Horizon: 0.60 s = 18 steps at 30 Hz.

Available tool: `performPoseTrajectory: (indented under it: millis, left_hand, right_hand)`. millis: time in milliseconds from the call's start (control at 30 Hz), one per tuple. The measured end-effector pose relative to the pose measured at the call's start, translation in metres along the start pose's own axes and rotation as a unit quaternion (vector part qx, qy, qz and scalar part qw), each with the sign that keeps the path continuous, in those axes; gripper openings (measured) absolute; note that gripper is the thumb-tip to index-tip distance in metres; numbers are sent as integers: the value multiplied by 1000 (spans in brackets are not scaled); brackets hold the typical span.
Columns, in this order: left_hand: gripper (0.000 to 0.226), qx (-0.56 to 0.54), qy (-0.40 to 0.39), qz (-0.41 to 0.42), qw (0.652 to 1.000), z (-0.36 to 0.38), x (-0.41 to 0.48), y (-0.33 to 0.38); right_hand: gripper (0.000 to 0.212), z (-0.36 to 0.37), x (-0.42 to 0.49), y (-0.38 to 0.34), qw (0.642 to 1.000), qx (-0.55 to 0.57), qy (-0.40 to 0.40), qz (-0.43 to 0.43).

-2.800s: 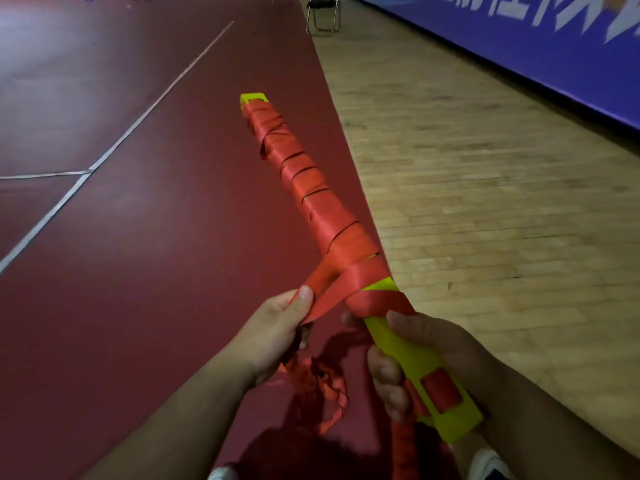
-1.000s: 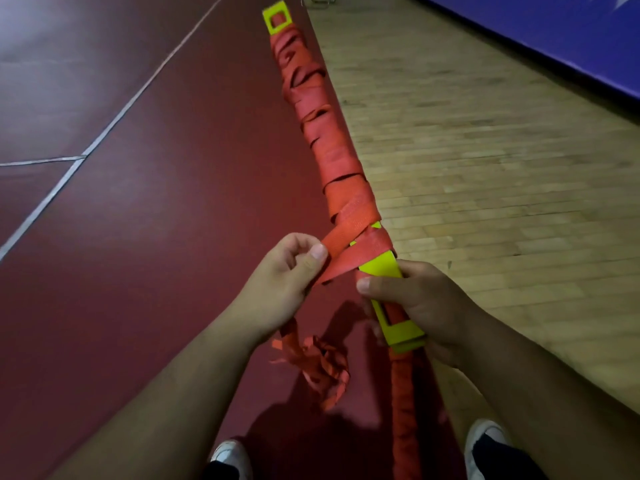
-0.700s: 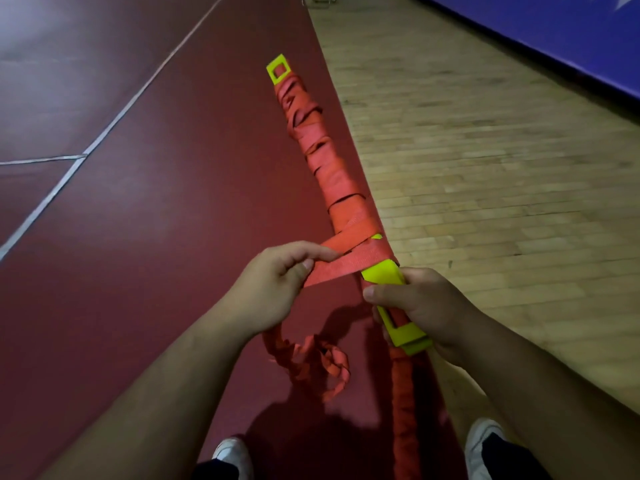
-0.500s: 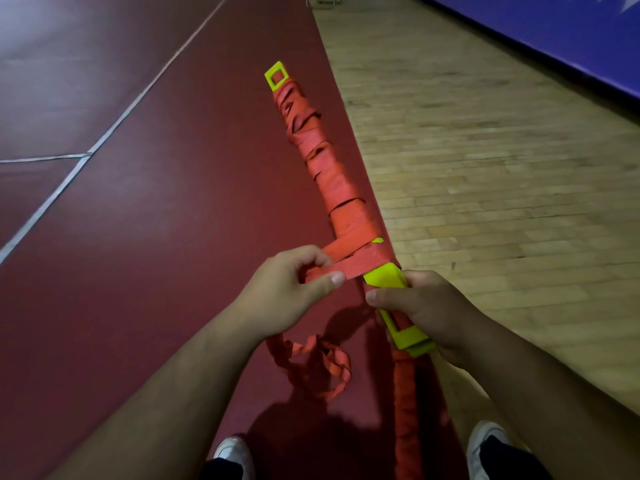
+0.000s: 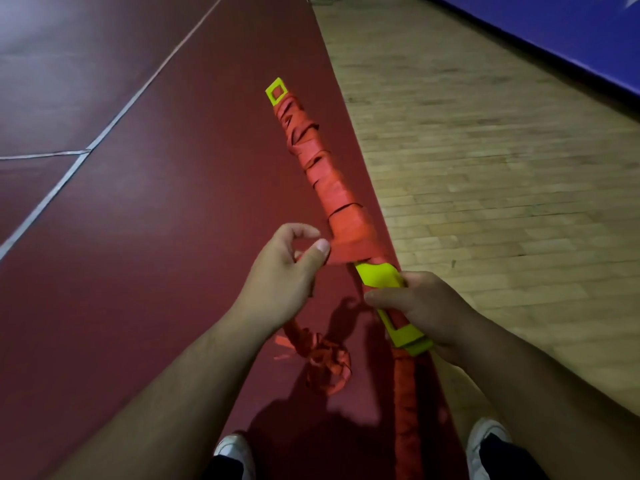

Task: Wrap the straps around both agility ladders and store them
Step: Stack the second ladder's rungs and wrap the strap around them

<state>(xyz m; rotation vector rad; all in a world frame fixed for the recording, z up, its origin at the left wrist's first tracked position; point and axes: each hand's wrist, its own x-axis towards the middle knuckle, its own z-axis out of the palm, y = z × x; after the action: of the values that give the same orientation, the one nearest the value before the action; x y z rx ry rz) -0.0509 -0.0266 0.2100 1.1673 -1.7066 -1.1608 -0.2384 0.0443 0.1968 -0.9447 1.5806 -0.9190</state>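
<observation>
The agility ladder bundle (image 5: 346,216), a stack of yellow-green rungs, is held in the air, slanting up and away from the person. Orange-red strap (image 5: 341,252) is wound round most of its length. The far tip shows a bare yellow-green square frame, and a bare stretch of rung shows at the near end.

The right hand (image 5: 426,306) is clamped round that near end, thumb across the top. To the left of the bundle, the left hand (image 5: 280,282) pinches the strap between thumb and curled fingers, with a short run pulled across to the last coil. The hands are apart, one on each side of the bundle.

Below the bundle the spare strap trails from the left hand into a crumpled loose heap (image 5: 325,362). Below the right hand hangs another orange-red wrapped length (image 5: 405,403); I cannot tell whether it is the second ladder or more strap.

Under the bundle runs the dark red court floor (image 5: 138,237), with a white line (image 5: 114,123) well to its left. To its right lies the wooden floor (image 5: 485,168), and a blue wall panel (image 5: 554,29) beyond that.

The winding looks nearly done, but several far coils gape unevenly. If the pinch slackens before the end is tucked, the last turns would likely spring loose. The tangled heap could also knot as it feeds, or catch under a shoe (image 5: 232,452).
</observation>
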Motion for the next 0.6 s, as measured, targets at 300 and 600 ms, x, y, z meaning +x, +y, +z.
performPoseTrajectory:
  millis: [300,600]
  left_hand:
    - [38,-74,-77,-30,994,7,-4,-21]
    - [80,-411,-269,-107,864,9,-3,-23]
  right_hand:
    - [39,9,-26,-24,980,147,-134,9]
    - [61,9,-34,-15,856,337,-373,123]
